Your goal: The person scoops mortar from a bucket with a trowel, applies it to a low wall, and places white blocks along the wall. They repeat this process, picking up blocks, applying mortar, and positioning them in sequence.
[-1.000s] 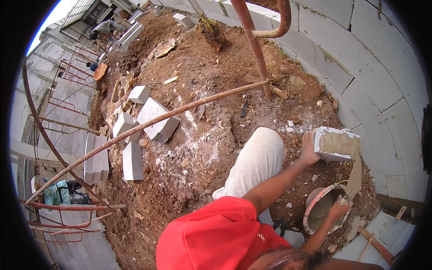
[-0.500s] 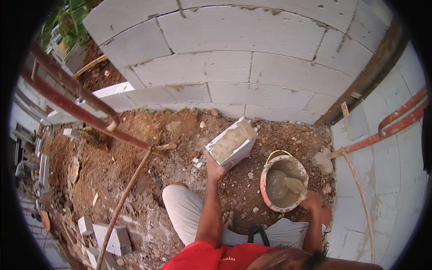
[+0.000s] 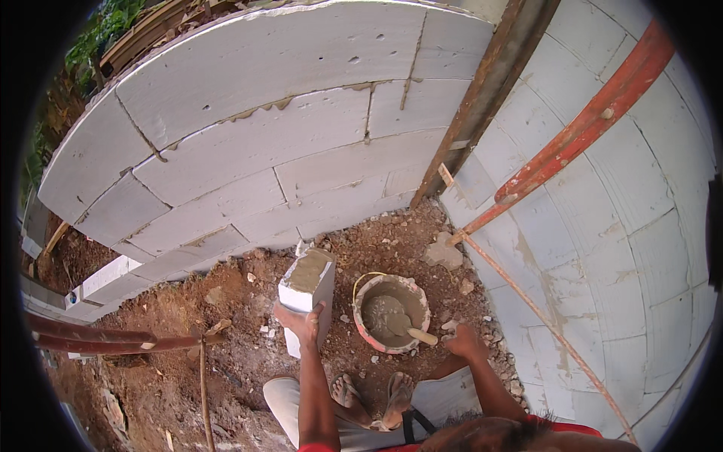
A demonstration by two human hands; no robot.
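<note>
My left hand (image 3: 303, 320) grips a white building block (image 3: 297, 296) that stands on end on the soil. Grey mortar (image 3: 307, 271) coats the block's upper end. To its right is a round, mortar-stained bucket (image 3: 360, 328) with a yellow handle, partly filled with wet grey mortar. A trowel (image 3: 419, 335) rests in it, its blade in the mortar and its wooden handle sticking out over the right rim. Just beyond that handle end, my right hand (image 3: 465, 340) is apart from the trowel, holding nothing, with its fingers partly spread.
A white block wall (image 3: 256, 143) rises in front, meeting a rusty steel post (image 3: 482, 98) and a second block wall (image 3: 595, 248) at right. Red metal props (image 3: 587, 113) and a thin stick (image 3: 542, 316) slant across the right. Stony soil (image 3: 196, 354) surrounds my sandalled feet (image 3: 373, 403).
The view has swung right. The block has gone from tilted to upright, still in my left hand. My right hand has let go of the trowel, which now lies against the bucket's rim.
</note>
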